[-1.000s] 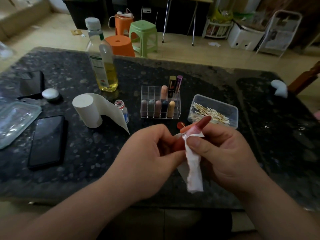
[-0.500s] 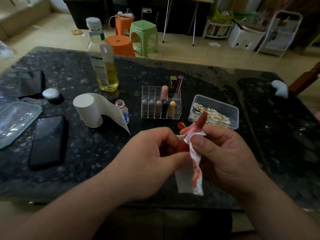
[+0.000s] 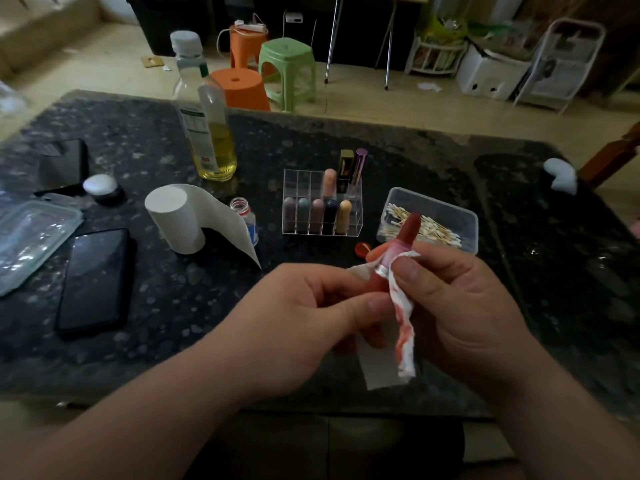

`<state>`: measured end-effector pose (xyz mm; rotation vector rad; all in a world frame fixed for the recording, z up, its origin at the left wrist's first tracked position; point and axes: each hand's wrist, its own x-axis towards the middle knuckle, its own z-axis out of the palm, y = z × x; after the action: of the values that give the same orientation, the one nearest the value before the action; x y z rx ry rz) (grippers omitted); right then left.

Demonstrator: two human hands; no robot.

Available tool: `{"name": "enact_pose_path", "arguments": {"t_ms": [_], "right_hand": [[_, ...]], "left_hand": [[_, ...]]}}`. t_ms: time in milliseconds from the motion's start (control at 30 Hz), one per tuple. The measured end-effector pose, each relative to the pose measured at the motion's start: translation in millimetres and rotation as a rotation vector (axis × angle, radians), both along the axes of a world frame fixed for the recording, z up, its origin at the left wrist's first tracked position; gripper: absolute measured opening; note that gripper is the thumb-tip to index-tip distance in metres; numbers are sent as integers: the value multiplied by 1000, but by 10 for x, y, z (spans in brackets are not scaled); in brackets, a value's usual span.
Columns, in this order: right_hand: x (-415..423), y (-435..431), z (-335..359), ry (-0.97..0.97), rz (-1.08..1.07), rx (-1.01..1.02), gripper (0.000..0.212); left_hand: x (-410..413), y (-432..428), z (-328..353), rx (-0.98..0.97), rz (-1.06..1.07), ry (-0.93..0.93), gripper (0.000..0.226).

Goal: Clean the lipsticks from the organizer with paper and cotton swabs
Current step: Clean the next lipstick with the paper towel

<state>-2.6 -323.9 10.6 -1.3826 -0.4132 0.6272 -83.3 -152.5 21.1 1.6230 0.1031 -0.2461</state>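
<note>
Lipstick | left hand fingers curled round its base | right hand pinches stained paper at collar | best: switch to clean fold, wipe gently

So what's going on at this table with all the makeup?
A person is wiping an opened lipstick. The left hand grips its lower end, and the right hand pinches a red-smeared paper against the tube. More lipsticks stand in the clear organizer behind, with a box of cotton swabs and a paper roll nearby.
</note>
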Motion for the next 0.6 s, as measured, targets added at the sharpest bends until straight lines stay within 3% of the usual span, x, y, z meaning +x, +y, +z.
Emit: {"name": "enact_pose_path", "arguments": {"t_ms": [100,200,267,367,600], "right_hand": [[-18,8,3,-33,18,4,35],[-41,29,40,-75,-3,-17,22],[-53,32,69,-56,-3,-7,15],[-70,40,88,-37,36,30,23],[-105,77,134,-14,9,22,17]], "left_hand": [[-57,-91,4,202,164,-112,37],[-74,-119,-40,270,175,-142,43],[-30,-61,-62,54,47,-12,33],[-3,29,-62,-236,-130,116,29],[-42,-37,9,58,57,-36,27]]}}
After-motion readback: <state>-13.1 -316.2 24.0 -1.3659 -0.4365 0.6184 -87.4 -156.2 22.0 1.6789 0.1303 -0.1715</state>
